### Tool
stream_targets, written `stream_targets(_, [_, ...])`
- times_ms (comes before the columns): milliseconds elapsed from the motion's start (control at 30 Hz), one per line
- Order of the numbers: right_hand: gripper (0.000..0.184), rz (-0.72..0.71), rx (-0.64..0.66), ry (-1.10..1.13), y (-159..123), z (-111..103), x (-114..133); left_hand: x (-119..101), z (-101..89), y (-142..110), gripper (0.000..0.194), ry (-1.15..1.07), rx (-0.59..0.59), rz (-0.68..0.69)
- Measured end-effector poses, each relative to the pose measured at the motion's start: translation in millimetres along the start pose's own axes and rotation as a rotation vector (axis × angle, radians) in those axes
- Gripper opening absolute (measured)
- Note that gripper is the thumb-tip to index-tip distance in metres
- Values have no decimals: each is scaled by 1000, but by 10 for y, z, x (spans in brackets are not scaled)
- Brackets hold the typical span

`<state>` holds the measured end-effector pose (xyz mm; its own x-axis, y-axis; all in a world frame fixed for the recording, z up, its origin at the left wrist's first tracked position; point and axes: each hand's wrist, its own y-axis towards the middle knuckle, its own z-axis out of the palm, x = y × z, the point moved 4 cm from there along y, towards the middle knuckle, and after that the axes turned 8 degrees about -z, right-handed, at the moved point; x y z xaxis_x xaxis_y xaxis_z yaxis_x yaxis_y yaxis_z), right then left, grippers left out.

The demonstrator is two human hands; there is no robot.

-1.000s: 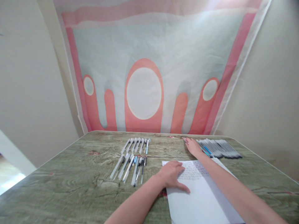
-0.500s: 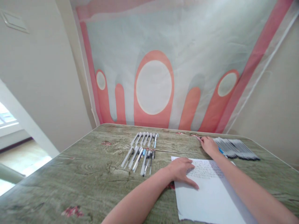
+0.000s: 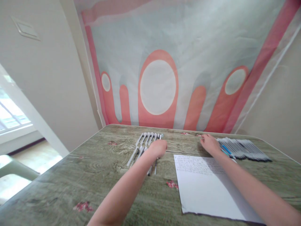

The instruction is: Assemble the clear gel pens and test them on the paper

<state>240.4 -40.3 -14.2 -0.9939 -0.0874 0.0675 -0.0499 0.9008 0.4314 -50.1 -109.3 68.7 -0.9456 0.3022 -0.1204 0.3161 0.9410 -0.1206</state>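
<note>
My left hand (image 3: 159, 148) is closed above the right side of a group of pens (image 3: 133, 157), its fingertips hidden beneath it. Whatever it may grip there cannot be made out. These pens are slim, whitish and translucent with dark parts, lying slanted in two rows. My right hand (image 3: 210, 144) rests low over the far right of the table, fingers bent, thumb apart, nothing visible in it. Beside its wrist lie a blue pen (image 3: 227, 149) and a long row of thin grey, dark-tipped pens or refills (image 3: 244, 150). A handwritten paper sheet (image 3: 204, 191) lies under my right forearm.
The wood-patterned table (image 3: 77, 175) bears printed red flowers. Its far edge meets a pink and grey wall hanging (image 3: 157, 122). A pale plastic stool (image 3: 16, 169) stands on the floor at left, near a window (image 3: 11, 108).
My left hand has left the paper, moved up and left to the pens, and closed. My right hand stays near the refills. The view has shifted slightly left.
</note>
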Motion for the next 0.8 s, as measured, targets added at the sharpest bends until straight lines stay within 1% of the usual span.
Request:
stream_targets(67, [19, -105, 18, 88, 33, -2, 328, 203, 21, -87, 21, -3, -20, -102])
stream_targets(100, [18, -175, 33, 128, 42, 8, 510, 291, 66, -137, 20, -4, -27, -141])
stream_targets(167, [17, -259, 56, 183, 49, 43, 834, 438, 186, -236, 19, -2, -55, -208])
stream_targets(233, [17, -283, 96, 216, 42, 110, 1069, 527, 303, -321, 17, -18, -116, -230])
stream_targets(300, [18, -262, 110, 223, 20, 176, 1198, 568, 393, -379, 23, -37, -180, -240])
stream_targets(367, [19, -234, 92, 212, -21, 218, 1243, 564, 456, -409, 29, -48, -210, -244])
stream_targets(467, [21, -217, 43, 175, -127, 212, 1232, 498, 496, -421, 33, -49, -216, -239])
stream_targets(667, [22, -258, -20, 28, -419, 73, 1135, 399, 448, -460, 31, -34, -163, -247])
stream_targets(733, [21, -241, -20, -20, -488, 39, 1090, 321, 429, -482, 28, -41, -164, -207])
stream_targets(800, [22, -200, -4, -40, -528, 21, 1048, 137, 451, -510, 25, -65, -162, -81])
